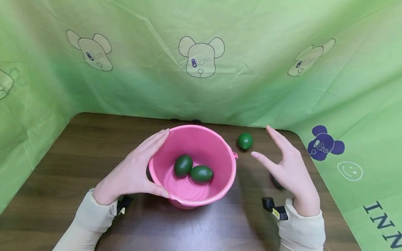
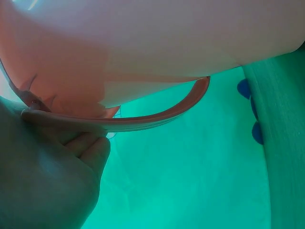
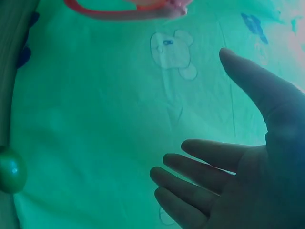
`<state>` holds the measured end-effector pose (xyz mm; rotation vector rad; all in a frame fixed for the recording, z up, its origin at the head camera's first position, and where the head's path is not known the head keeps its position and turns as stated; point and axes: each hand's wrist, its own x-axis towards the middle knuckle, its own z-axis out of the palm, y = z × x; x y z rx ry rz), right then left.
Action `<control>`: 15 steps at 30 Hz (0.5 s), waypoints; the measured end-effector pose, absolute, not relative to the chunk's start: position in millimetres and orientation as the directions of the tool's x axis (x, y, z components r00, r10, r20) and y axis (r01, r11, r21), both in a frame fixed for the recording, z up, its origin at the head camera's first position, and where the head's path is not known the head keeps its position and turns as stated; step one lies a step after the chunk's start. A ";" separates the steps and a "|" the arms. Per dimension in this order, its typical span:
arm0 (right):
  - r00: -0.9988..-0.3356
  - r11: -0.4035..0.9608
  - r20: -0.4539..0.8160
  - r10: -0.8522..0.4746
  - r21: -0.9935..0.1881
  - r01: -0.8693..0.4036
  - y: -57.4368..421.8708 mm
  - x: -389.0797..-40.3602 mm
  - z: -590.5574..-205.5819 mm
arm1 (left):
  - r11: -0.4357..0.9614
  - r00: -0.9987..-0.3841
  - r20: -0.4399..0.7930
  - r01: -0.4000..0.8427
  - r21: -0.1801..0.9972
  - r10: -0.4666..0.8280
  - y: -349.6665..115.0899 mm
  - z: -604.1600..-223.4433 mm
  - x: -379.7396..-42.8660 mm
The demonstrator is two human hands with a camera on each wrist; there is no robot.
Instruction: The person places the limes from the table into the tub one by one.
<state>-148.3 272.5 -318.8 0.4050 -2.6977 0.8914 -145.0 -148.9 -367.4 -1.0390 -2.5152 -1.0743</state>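
Observation:
A pink bucket (image 1: 193, 188) stands on the wooden table with two dark green avocados, a left one (image 1: 183, 166) and a right one (image 1: 201, 174), lying on its bottom. My left hand (image 1: 135, 170) rests against the bucket's left side, fingers long and spread, thumb at the front rim. In the left wrist view its fingers touch the bucket's handle (image 2: 143, 123). To the right of the bucket, my right hand (image 1: 290, 169) is held in the air with fingers and thumb apart, holding nothing. A green lime (image 1: 245, 141) lies between bucket and right hand, near the back edge.
A dark rounded thing (image 1: 276, 182) lies under my right hand, mostly hidden. Behind the table (image 1: 62, 164) hangs a green cloth (image 1: 201, 97) with printed bear heads, which also runs along the right side. A small black camera (image 1: 274, 209) sits at my right wrist.

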 end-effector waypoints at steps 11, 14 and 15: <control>-0.949 0.802 0.281 -0.143 -0.529 -0.277 290.6 -161.1 -326.6 | 0.477 -0.722 0.447 0.687 0.548 0.527 -148.5 -366.7 -144.9; -0.957 0.812 0.257 -0.135 -0.524 -0.255 295.5 -163.2 -328.0 | 0.479 -0.725 0.445 0.685 0.549 0.526 -148.5 -366.3 -144.6; -0.959 0.817 0.250 -0.134 -0.521 -0.249 297.0 -163.9 -328.4 | 0.480 -0.727 0.444 0.683 0.551 0.525 -148.5 -366.1 -144.5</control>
